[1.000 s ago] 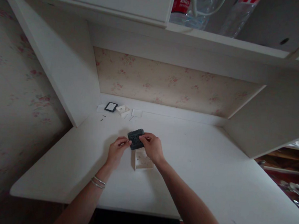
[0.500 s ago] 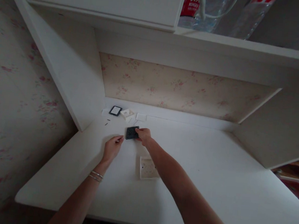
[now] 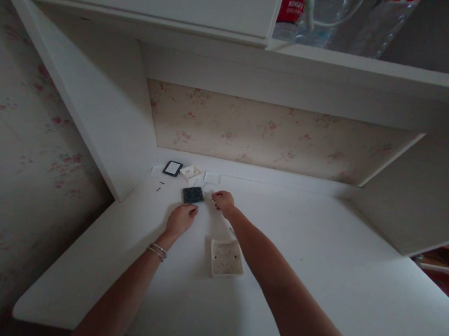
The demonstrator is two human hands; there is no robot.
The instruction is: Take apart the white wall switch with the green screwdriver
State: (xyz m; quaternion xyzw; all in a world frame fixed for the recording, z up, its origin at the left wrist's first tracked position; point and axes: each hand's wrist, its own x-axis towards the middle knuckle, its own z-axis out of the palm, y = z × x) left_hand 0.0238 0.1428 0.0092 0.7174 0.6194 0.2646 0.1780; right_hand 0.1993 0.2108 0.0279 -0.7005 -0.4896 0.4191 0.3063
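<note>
A dark square switch or socket plate (image 3: pixel 193 195) lies on the white desk just beyond my left hand. My left hand (image 3: pixel 181 219) is closed in a pinch, with a small dark thin piece (image 3: pixel 193 211) at its fingertips. To the right of the plate, apart from it, my right hand (image 3: pixel 223 202) hovers with its fingers drawn together; whatever they pinch is too small to name. Nearer to me, left of my right forearm, sits a square white wall box (image 3: pixel 226 259), its hollow side up.
Two small dark screw-like pieces (image 3: pixel 160 186) lie left of the plate. Behind are a black frame with a white centre (image 3: pixel 172 168), a white frame (image 3: pixel 190 173) and a flat white piece (image 3: pixel 212 178). Plastic bottles (image 3: pixel 291 10) stand on the shelf overhead.
My right hand has let go of the dark plate and moved slightly right. The plate now lies on the desk. My left hand has shifted right, in front of the plate.
</note>
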